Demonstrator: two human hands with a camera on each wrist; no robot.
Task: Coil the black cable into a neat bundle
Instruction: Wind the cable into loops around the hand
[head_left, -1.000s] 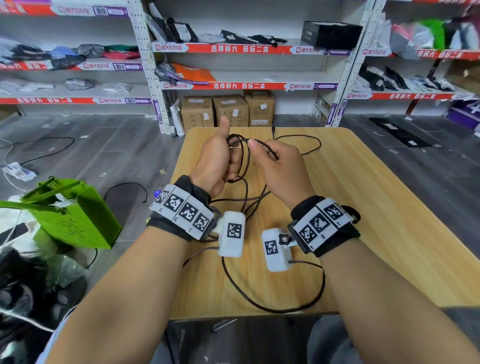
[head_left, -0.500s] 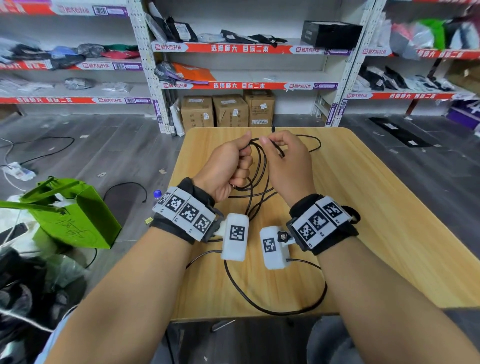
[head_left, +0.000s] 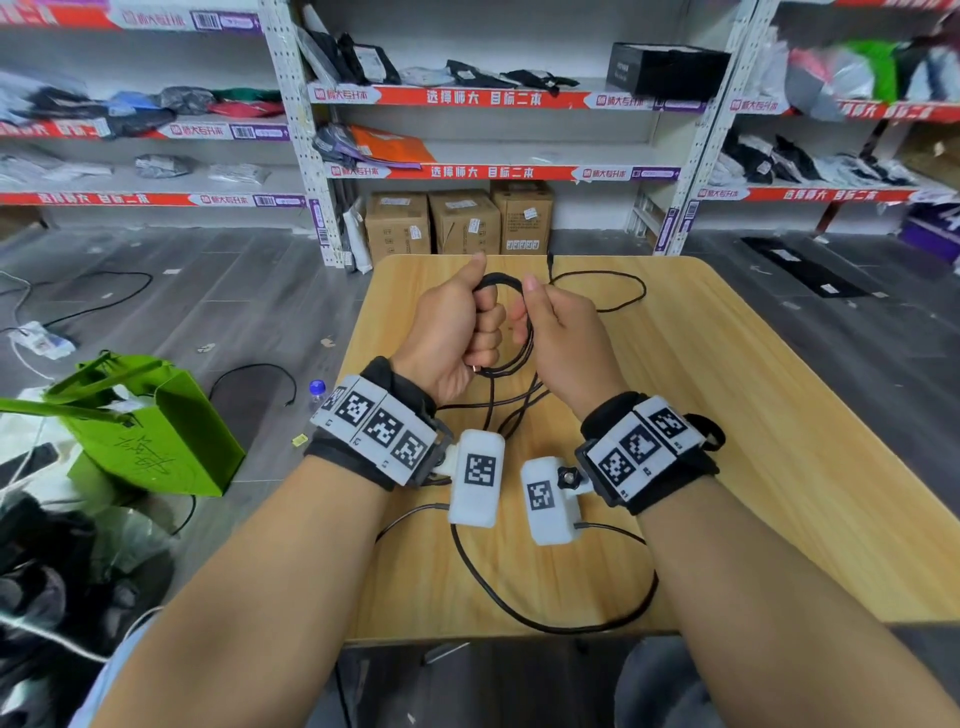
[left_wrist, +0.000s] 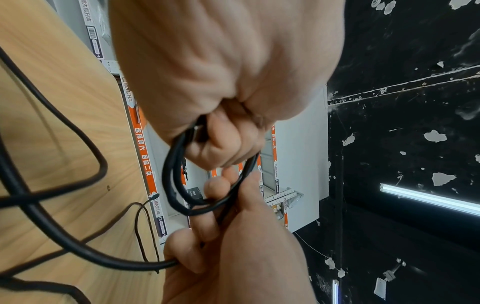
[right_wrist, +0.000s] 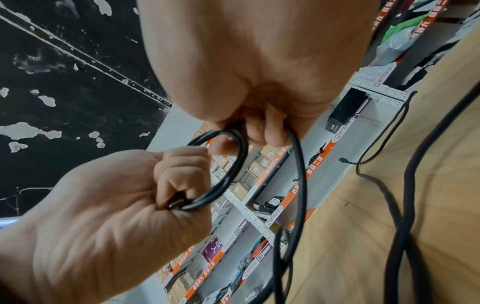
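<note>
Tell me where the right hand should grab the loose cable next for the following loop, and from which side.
Judging by its lie, the right hand should pinch the black cable from above, on the slack curve lying flat on the table beyond the coil the left hand grips.

Since a second ago, the left hand (head_left: 457, 332) goes from an open pose with its thumb raised to a closed fist around the gathered loops of the black cable (head_left: 511, 332). The right hand (head_left: 558, 332), which pinched a strand out to the right of the left hand, now sits close beside it, with its grip on the far side of the same loop. The loop is rounder and tighter between the two fists. Both hands sit a little farther out over the surface (head_left: 779, 415), and less slack cable trails at the far edge.
</note>
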